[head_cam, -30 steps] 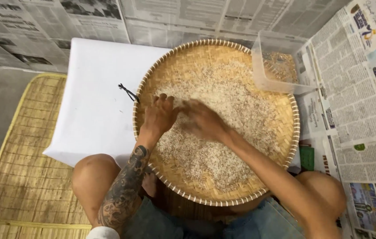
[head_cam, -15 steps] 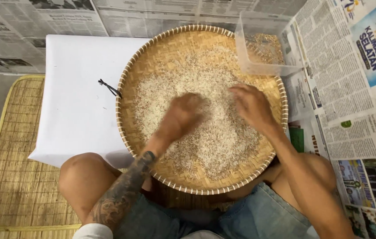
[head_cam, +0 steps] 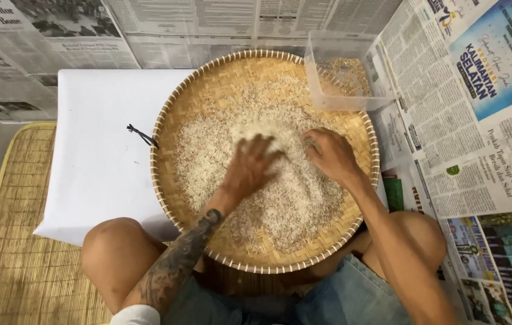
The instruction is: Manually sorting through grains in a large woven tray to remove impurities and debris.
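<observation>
Fingers, left hand (head_cam: 250, 168): spread and pressed flat into the rice (head_cam: 280, 198), palm down, gripping nothing; motion blur hides the fingertips.
Fingers, right hand (head_cam: 328, 153): curled loosely, tips in the grain at centre frame; whether a pinch of grain is held cannot be told.
Hand spacing: both hands near each other at the middle of the tray, apart, not touching.
Work material: rice lies in a broad, thin layer over the centre and lower half of the round woven tray (head_cam: 207, 96); a paler heap sits just above the left hand.
Tray position: centre of frame, resting partly on the person's lap and partly on a white sheet (head_cam: 99, 156).
Collected portion: clear plastic container (head_cam: 343, 72), upper right of the tray rim, holds a thin layer of brownish grain.
Progress, judged: sorting appears at an early-to-middle stage; the container holds little, and nearly all the rice is in the tray.
Remaining, judged: most of the layer awaits picking over.
Surroundings: newspaper (head_cam: 478, 120) covers the floor at top and right; a woven mat (head_cam: 15, 241) lies lower left.
</observation>
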